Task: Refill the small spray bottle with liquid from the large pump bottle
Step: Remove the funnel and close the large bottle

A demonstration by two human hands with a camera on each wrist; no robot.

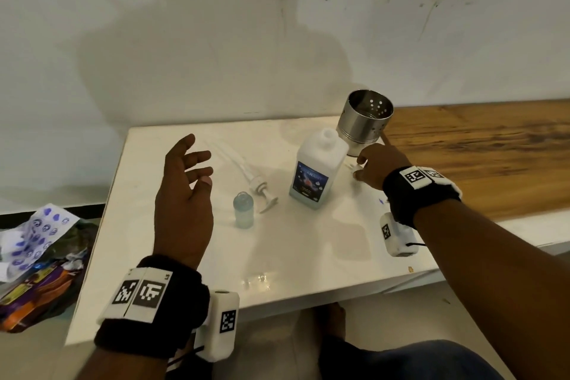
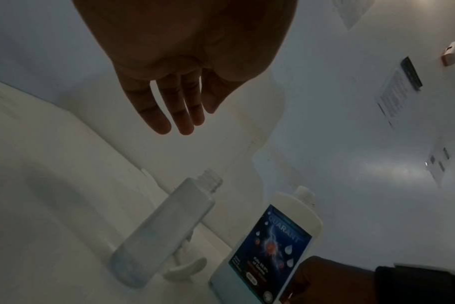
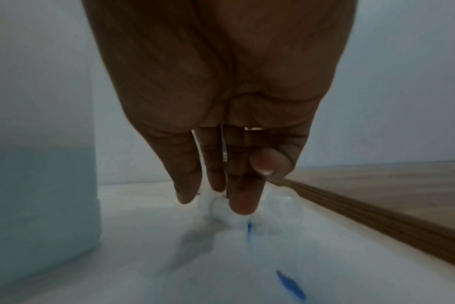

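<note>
Reaching: right hand (image 1: 377, 168) low over the far right part of the white surface (image 1: 308, 244), fingers pointing down, tips on or at a small clear item (image 3: 221, 207); cannot tell whether they pinch it, or what it is.
Right fingers (image 3: 243, 197): mostly straight, close together, thumb tucked against them.
Left hand (image 1: 183, 194): raised above the surface's left half, fingers spread and loose, holding nothing.
Small spray bottle (image 1: 243, 210): upright, cap off, neck open, part full of clear bluish liquid, between the two hands.
Pump head (image 1: 262, 191): lying flat just beside the small bottle, tube pointing toward the wall.
Large pump bottle (image 1: 317, 170): upright, pump removed, just left of the right hand, blue label facing the person.
Metal cup (image 1: 365, 120): perforated, behind the large bottle, near the wall.
Blue marks (image 3: 290, 286): on the surface near the right wrist.
Wrappers (image 1: 37, 256): heap on the floor, left of the surface.
</note>
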